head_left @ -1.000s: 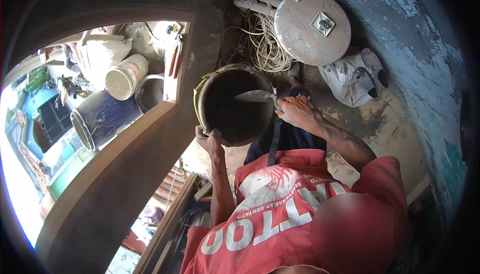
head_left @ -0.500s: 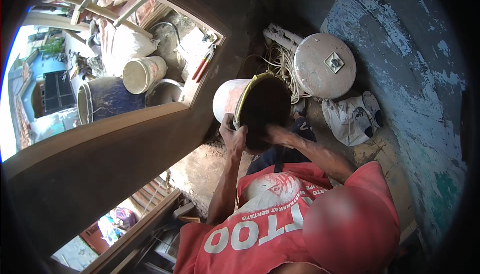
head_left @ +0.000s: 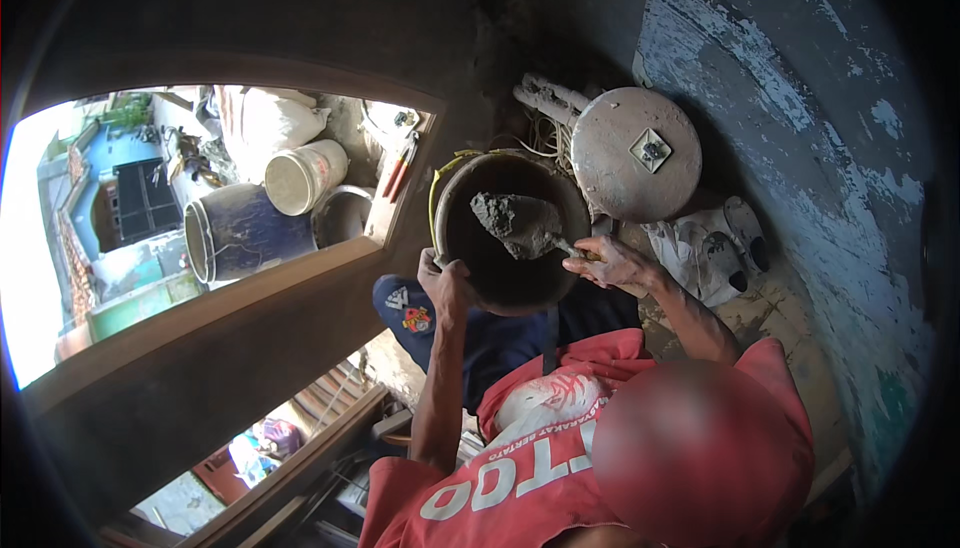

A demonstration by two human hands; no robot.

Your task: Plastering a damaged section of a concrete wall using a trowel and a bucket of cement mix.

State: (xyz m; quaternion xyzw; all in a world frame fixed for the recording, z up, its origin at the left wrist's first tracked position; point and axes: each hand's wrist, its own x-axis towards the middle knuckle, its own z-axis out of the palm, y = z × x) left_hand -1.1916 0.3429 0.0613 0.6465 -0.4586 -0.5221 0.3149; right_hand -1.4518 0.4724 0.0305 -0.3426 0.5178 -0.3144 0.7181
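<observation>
My left hand (head_left: pixel 443 283) is closed on the left edge of a round bucket (head_left: pixel 482 286), with the thumb at its rim. The bucket is tipped so that its dark inside faces up towards me, over my lap. My right hand (head_left: pixel 612 265) is wrapped round the handle of a trowel (head_left: pixel 562 245) at the bucket's right edge. Wet grey mortar (head_left: pixel 512 220) is heaped on the trowel's blade, which lies over the bucket's mouth. How much mortar is in the bucket is too dark to tell.
A round, spattered pale object (head_left: pixel 625 153) with a square plate on top stands beyond the bucket. Beside it are a whitish sack (head_left: pixel 685 258) and dark-toed footwear (head_left: pixel 745 228). Red-handled pliers (head_left: pixel 400 170) lie on the window frame; outside are a blue drum (head_left: pixel 250 233) and pale bucket (head_left: pixel 305 178).
The bucket has turned its mouth upward. My right hand has come out of its dark inside and moved right, bringing the mortar-laden trowel into sight. My left hand has kept hold, shifting slightly left and down.
</observation>
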